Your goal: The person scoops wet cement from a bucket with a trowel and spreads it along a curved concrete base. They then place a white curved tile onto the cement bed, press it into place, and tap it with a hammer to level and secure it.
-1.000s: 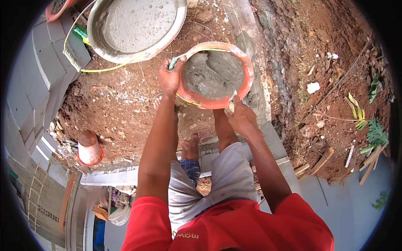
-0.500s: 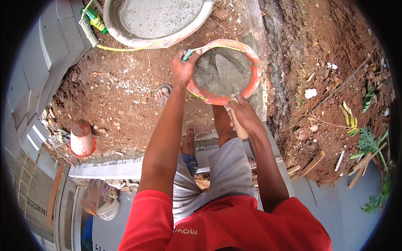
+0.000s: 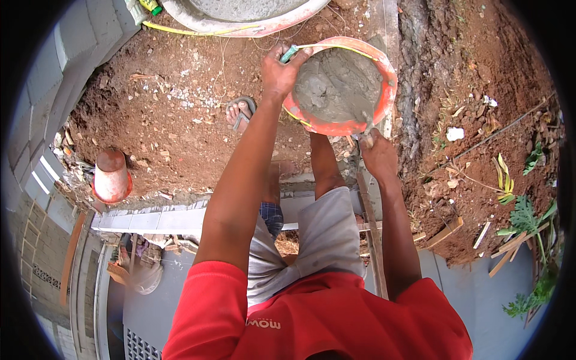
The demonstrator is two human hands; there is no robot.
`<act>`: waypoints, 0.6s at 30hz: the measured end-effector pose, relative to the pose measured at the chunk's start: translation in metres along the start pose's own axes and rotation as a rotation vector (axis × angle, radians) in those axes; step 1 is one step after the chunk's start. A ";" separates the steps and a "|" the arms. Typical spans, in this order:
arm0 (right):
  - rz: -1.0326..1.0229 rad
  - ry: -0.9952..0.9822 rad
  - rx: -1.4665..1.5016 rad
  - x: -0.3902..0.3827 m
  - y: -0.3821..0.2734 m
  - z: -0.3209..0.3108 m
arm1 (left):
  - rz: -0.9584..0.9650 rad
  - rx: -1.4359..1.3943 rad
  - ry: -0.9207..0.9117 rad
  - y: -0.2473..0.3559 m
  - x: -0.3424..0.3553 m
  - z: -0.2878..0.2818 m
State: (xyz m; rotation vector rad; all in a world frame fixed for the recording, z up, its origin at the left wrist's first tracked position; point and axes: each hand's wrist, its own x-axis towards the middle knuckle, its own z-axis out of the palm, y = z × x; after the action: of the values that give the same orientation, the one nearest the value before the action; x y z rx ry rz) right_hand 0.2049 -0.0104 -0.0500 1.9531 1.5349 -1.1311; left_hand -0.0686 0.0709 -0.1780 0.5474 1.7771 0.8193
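An orange-red bucket (image 3: 389, 84) full of wet grey mortar (image 3: 339, 84) stands tilted before me, its mouth facing up. My left hand (image 3: 281, 72) is closed round the teal grip (image 3: 288, 54) of its handle, at the rim's left side. My right hand (image 3: 379, 155) is closed on a trowel (image 3: 368, 120) at the near right rim. The trowel's blade is sunk in the mortar and hidden; only its neck, smeared with mortar, shows. Most of the trowel's handle is covered by my fingers.
A large basin (image 3: 282, 27) of wet mortar stands at the far side, a yellow cord (image 3: 198, 33) by it. An upturned bucket (image 3: 112, 180) sits at the left. A sandalled foot (image 3: 240, 112) is on the soil. A low block wall (image 3: 156, 221) runs nearer me; plant leaves (image 3: 525, 216) lie right.
The trowel blade, which lay visible on the mortar, has gone down into it. My right hand has moved right and the wooden handle shows less. The view has shifted, with the bucket higher and farther right.
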 end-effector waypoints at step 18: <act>0.316 -0.272 1.099 0.025 -0.108 0.081 | 0.057 -0.162 -0.042 -0.009 0.004 0.004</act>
State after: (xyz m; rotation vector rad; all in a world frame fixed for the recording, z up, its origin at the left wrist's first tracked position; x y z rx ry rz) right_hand 0.0776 -0.0208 -0.0999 2.3516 0.3832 -2.2321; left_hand -0.0655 0.0686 -0.1881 0.5066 1.6460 0.9752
